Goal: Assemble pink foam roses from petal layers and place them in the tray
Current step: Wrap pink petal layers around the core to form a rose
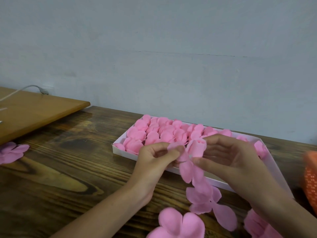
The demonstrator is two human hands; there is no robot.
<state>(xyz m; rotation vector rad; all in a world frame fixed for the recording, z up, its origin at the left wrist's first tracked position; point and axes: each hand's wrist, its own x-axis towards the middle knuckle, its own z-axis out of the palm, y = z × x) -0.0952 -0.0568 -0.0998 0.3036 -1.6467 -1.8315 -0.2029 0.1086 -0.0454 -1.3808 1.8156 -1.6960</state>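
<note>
- Head cam, biggest stuff first: a plain grey-blue wall (154, 48) fills the whole top half.
- Below it is a dark, knotty wood tabletop (68, 169), with a lighter wooden board (34, 114) sitting on its far left corner.
- The white tray (216, 182) lies along the far edge, right of centre. It's packed with finished pink roses (154, 133) on its left side. The hands and the right forearm block most of its right side and near right corner, so I can't tell what's in there.
- The left hand (154, 157) is up over the tray's near wall, thumb and fingers pinched tight on one petal.
- The right hand (228, 157) is just beside it, fingers curled over the rose bud (197, 148) and thumb pressed at its base, so it's properly gripped.
- The petal layers (199, 179) hang from the bud in a floppy string, down past the tray wall to the tabletop.
- Another loose petal piece (178, 224) lies at the near edge, and a pink heap (255, 224) sits right of it under the right forearm.
- One more flat petal flower (12, 152) is at the left edge, just in front of the board.
- An orange mesh thing (310, 174) pokes in at the right edge. It's blurry and I can't tell what it is.
- A white cable (25, 89) runs over the board at the far left.
</note>
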